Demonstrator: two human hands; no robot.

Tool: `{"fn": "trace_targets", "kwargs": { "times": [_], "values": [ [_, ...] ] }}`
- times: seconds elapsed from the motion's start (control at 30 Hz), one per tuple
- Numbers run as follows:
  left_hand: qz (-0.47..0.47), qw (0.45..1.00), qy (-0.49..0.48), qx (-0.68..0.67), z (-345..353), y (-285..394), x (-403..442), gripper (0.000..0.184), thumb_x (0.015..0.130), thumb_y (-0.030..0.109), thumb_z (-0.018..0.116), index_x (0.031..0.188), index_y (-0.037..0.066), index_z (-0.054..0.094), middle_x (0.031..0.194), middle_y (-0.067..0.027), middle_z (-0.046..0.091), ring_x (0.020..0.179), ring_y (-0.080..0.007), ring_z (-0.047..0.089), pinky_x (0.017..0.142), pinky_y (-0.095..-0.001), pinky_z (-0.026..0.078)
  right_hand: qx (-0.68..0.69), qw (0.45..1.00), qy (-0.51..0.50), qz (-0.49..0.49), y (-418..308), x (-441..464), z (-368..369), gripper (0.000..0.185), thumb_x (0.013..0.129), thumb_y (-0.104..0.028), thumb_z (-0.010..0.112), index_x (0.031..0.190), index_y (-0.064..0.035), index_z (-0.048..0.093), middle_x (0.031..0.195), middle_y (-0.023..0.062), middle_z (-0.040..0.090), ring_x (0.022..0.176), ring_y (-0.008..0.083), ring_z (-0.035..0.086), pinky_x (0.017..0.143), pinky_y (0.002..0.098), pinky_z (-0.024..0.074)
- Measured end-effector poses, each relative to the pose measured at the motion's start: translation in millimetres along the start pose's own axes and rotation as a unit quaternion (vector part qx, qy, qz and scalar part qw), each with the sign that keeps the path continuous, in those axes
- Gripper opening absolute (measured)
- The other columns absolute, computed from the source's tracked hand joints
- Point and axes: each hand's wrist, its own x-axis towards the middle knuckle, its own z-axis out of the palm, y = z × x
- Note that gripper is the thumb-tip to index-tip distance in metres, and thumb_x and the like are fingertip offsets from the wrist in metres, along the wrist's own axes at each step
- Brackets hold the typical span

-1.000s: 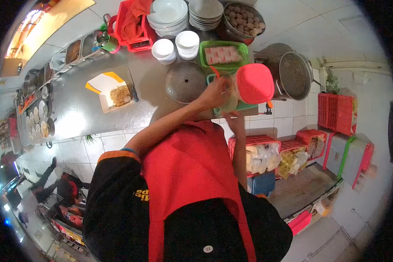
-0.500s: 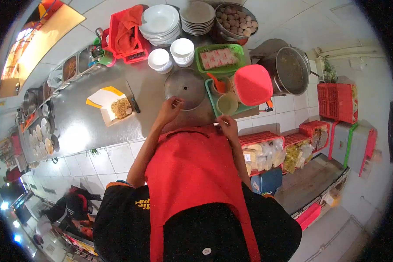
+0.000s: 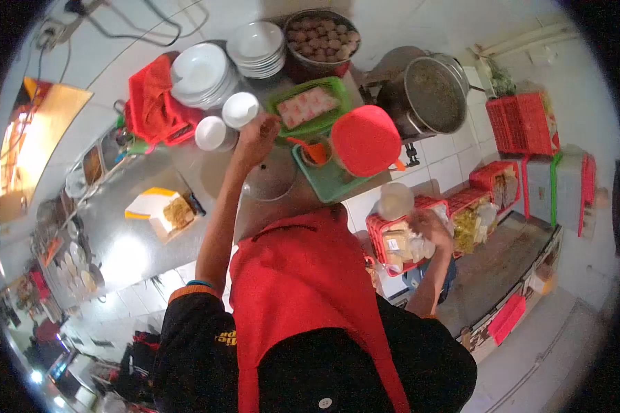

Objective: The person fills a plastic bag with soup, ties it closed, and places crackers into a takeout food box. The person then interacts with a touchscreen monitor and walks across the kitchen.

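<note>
My left hand (image 3: 258, 136) is beside the stacked small white bowls (image 3: 240, 110), over the edge of the round metal lid (image 3: 272, 180). Its fingers look curled, and what they may hold is hidden. My right hand (image 3: 432, 230), smeared by motion, grips a pale translucent cup (image 3: 396, 201) out past the counter edge, above a red crate of packets (image 3: 401, 248). To the right of my left hand, a green basket (image 3: 308, 107) holds a red-and-white packet. A teal tray (image 3: 327, 180) carries an orange-handled scoop (image 3: 315, 151) and a red-lidded container (image 3: 366, 141).
An open food box with noodles (image 3: 176, 212) lies on the steel counter (image 3: 110, 224). White plates (image 3: 200, 72), a pot of meatballs (image 3: 322, 41) and a large stockpot (image 3: 430, 96) line the back. More red crates (image 3: 472, 213) stand at the right.
My right hand has carried the translucent cup off the teal tray, to the right past the counter edge. My left hand has moved up from the metal lid to the small bowls.
</note>
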Motion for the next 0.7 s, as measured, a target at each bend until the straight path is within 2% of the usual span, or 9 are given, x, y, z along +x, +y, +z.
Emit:
{"fn": "trace_targets", "kwargs": {
  "times": [0.1,0.17,0.2,0.23,0.33,0.43,0.53,0.6,0.7],
  "values": [
    [-0.01,0.997,-0.075,0.029,20.0,8.8,59.3,0.024,0.089,0.018,0.064,0.107,0.002,0.063,0.094,-0.0134,0.069,0.082,-0.0229,0.066,0.074,-0.0346,0.052,-0.18,0.98,0.083,-0.012,-2.2,16.2,-60.5,0.009,0.086,-0.011,0.063,0.091,-0.0039,0.062,0.076,0.0015,0.062,0.069,0.0086,0.057,0.06,0.0266,0.0482],
    [-0.036,0.978,-0.191,0.072,40.4,-2.5,88.9,0.027,0.088,0.022,0.065,0.108,0.003,0.064,0.097,-0.0158,0.069,0.086,-0.028,0.067,0.077,-0.0382,0.052,-0.162,0.971,0.176,0.004,-21.9,34.7,-84.5,0.011,0.083,-0.01,0.063,0.093,-0.0041,0.061,0.076,0.0011,0.061,0.068,0.0102,0.057,0.061,0.027,0.0479],
    [0.08,0.964,-0.197,0.158,50.4,-17.6,96.2,0.036,0.087,0.028,0.066,0.113,0.003,0.062,0.106,-0.0178,0.067,0.093,-0.0339,0.066,0.08,-0.0428,0.052,-0.163,0.97,0.179,-0.03,-4.1,56.4,-114.9,0.011,0.084,-0.012,0.062,0.091,-0.0032,0.062,0.076,0.0031,0.062,0.066,0.0134,0.058,0.062,0.0289,0.0484],
    [0.078,0.964,-0.202,0.153,62.8,-21.9,104.1,0.036,0.087,0.028,0.066,0.113,0.003,0.062,0.106,-0.0178,0.067,0.093,-0.0339,0.066,0.08,-0.0428,0.052,-0.166,0.968,0.177,-0.065,14.5,81.3,-145.4,0.012,0.085,-0.014,0.062,0.089,-0.0023,0.063,0.076,0.005,0.063,0.065,0.0167,0.059,0.062,0.0308,0.0489],
    [0.054,0.91,-0.287,0.296,87.5,-23.6,120.4,0.055,0.083,0.035,0.068,0.124,0.002,0.051,0.118,-0.0213,0.06,0.108,-0.0368,0.059,0.084,-0.047,0.051,-0.323,0.881,0.316,-0.136,-17.7,141.8,-180.3,0.017,0.084,-0.017,0.063,0.088,-0.0002,0.066,0.085,0.0143,0.068,0.072,0.0283,0.066,0.068,0.0389,0.0506],
    [-0.031,0.858,-0.286,0.426,114.8,-19.7,127.3,0.066,0.08,0.037,0.07,0.131,0.002,0.045,0.117,-0.0235,0.058,0.109,-0.0396,0.057,0.084,-0.0489,0.051,-0.323,0.858,0.383,-0.115,-34.9,215.8,-209.4,0.021,0.083,-0.021,0.066,0.087,-0.0011,0.067,0.091,0.0176,0.069,0.084,0.034,0.067,0.075,0.0422,0.0519],
    [-0.025,0.829,-0.271,0.488,136.6,-39.6,121.1,0.076,0.076,0.039,0.073,0.135,0.003,0.04,0.117,-0.0228,0.057,0.106,-0.0408,0.058,0.083,-0.0494,0.052,-0.476,0.789,0.373,-0.11,-35.7,290.6,-226.7,0.024,0.083,-0.025,0.066,0.09,-0.003,0.068,0.092,0.018,0.069,0.088,0.0377,0.066,0.076,0.0438,0.053],
    [-0.026,0.815,-0.258,0.518,144.5,-32.2,118.0,0.08,0.074,0.039,0.075,0.135,0.003,0.039,0.119,-0.0212,0.056,0.105,-0.0401,0.058,0.081,-0.049,0.052,-0.452,0.77,0.449,-0.041,-28.5,331.4,-226.4,0.025,0.083,-0.029,0.065,0.087,-0.0042,0.068,0.094,0.0186,0.068,0.087,0.0356,0.068,0.074,0.0449,0.0536],
    [-0.015,0.789,-0.216,0.575,155.7,-61.4,112.0,0.086,0.07,0.038,0.077,0.137,0.003,0.037,0.121,-0.0199,0.053,0.104,-0.0382,0.058,0.079,-0.0477,0.053,-0.537,0.747,0.389,0.057,-29.7,361.6,-231.7,0.025,0.084,-0.026,0.061,0.102,-0.0085,0.063,0.099,0.0165,0.068,0.092,0.0344,0.067,0.076,0.0456,0.0546]
  ]
}}
